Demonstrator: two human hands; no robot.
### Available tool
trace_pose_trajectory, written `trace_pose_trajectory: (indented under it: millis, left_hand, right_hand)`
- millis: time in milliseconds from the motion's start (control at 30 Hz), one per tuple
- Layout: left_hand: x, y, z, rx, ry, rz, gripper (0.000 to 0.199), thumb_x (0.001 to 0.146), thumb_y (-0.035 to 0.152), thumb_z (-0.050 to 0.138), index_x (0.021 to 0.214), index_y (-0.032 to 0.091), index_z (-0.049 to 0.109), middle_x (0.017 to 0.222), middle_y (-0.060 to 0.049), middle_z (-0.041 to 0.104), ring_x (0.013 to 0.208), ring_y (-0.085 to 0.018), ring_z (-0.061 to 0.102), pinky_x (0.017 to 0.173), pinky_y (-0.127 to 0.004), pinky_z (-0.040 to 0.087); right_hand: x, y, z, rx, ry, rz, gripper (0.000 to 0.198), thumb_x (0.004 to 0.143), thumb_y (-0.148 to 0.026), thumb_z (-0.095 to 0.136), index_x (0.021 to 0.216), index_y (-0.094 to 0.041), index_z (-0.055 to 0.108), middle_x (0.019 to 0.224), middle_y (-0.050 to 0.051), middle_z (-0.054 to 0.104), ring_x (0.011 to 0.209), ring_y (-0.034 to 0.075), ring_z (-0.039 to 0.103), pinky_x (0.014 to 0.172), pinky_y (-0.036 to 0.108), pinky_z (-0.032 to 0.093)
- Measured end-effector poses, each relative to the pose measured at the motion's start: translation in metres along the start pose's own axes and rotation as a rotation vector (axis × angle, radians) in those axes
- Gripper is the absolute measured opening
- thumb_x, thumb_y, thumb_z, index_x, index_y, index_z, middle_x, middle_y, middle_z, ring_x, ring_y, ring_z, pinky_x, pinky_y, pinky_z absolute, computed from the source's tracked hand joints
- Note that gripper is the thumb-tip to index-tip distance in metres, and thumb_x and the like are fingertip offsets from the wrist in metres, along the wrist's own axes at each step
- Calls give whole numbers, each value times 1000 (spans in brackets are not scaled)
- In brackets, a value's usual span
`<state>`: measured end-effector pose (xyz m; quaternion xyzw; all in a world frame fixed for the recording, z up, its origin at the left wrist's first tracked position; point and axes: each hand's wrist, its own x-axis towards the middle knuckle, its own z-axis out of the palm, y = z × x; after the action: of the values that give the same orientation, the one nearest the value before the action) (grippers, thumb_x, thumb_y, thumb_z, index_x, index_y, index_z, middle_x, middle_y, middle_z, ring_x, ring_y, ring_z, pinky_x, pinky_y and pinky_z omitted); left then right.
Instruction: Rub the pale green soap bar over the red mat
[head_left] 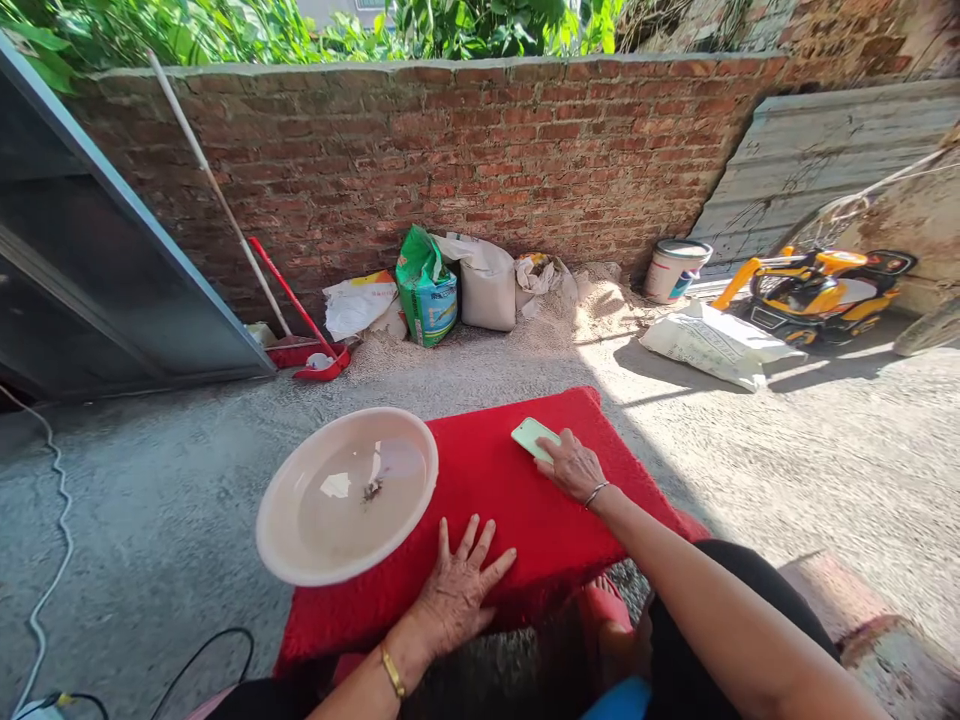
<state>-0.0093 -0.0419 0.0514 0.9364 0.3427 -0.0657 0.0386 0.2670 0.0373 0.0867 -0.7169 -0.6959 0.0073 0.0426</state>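
A red, fuzzy cloth (480,460) covers a low table or stool in front of me. My left hand (457,590) lies on its near edge, fingers spread, holding nothing. On the far right part of the cloth, my right hand (574,465) grips a pale green oblong thing (532,436). It is flat with rounded corners and a small dark spot near its far end; its underside is hidden, so I cannot tell its kind. To the left, a pale pink basin (281,530) of water stands on the cloth. A small dark clump (373,489) shows in the water.
Along the brick wall (525,150) stand a green sack (427,290), a white sack (487,285), a bucket (677,270) and a red dustpan (326,368). A yellow toy excavator (825,290) is at right, near a sack (720,340). A grey cable (60,530) runs along the left floor.
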Motion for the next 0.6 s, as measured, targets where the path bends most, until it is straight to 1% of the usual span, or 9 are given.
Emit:
trace_pose_trajectory:
  millis: [67, 167, 233, 300, 367, 433, 500, 567, 600]
  left_hand:
    - [-1, 0, 0, 5, 0, 4, 90, 72, 28, 71, 145, 43, 20, 155, -12, 16, 141, -40, 9, 100, -75, -2]
    - [-2, 1, 0, -3, -4, 10, 91, 71, 27, 71, 145, 43, 19, 155, -12, 15, 141, -39, 9, 100, -75, -2]
    - [-2, 1, 1, -8, -1, 15, 91, 71, 28, 71, 145, 43, 18, 155, -12, 14, 141, -39, 8, 100, -75, -3]
    - [-2, 1, 1, -8, 5, 20, 91, 71, 28, 70, 145, 43, 19, 155, -12, 14, 141, -39, 9, 99, -76, -4]
    - [-1, 1, 1, -5, 5, 20, 90, 72, 29, 70, 144, 43, 20, 155, -12, 15, 141, -39, 9, 98, -76, -5]
    - [-1, 1, 1, 0, 4, 18, 88, 72, 29, 70, 144, 42, 21, 155, -12, 15, 141, -39, 10, 99, -76, -5]
    - [-1, 0, 1, 5, 10, 17, 88, 72, 30, 70, 144, 42, 21, 155, -12, 16, 141, -39, 11, 99, -75, -5]
    - [-1, 0, 2, 12, 20, 20, 89, 72, 30, 70, 144, 43, 20, 155, -12, 16, 141, -39, 11, 99, -76, -4]
    - [-1, -1, 3, 16, 27, 22, 90, 72, 29, 71, 144, 43, 20, 155, -12, 16, 141, -39, 11, 99, -76, -3]
  right_hand:
    - [2, 20, -3, -38, -2, 128, 36, 95, -47, 48, 127, -31, 53, 107, 10, 44, 95, 25, 53, 73, 31, 45]
    - [7, 68, -14, -41, 6, 476, 40, 95, -47, 45, 128, -26, 54, 107, 13, 44, 95, 28, 54, 76, 36, 45]
    - [7, 89, -20, -13, 20, 600, 41, 95, -49, 43, 128, -26, 54, 106, 13, 44, 93, 28, 55, 77, 38, 45]
    - [2, 89, -21, -1, 49, 561, 42, 95, -50, 43, 128, -27, 53, 106, 12, 44, 92, 26, 55, 77, 36, 45]
    - [-5, 71, -16, -8, 70, 398, 40, 96, -50, 45, 129, -29, 53, 107, 10, 44, 92, 24, 55, 76, 33, 45]
    - [-11, 48, -8, -35, 59, 207, 38, 95, -48, 48, 128, -30, 53, 108, 9, 44, 92, 23, 54, 74, 30, 44]
    - [-13, 34, -1, -75, 39, 64, 36, 94, -47, 50, 127, -31, 54, 109, 9, 44, 90, 22, 53, 72, 29, 44]
    - [-12, 40, 1, -124, 37, 66, 36, 94, -46, 50, 126, -30, 54, 108, 9, 44, 90, 23, 52, 72, 30, 43]
    - [-10, 49, 0, -142, 43, 135, 36, 94, -46, 50, 126, -29, 54, 107, 10, 44, 90, 24, 52, 72, 31, 43]
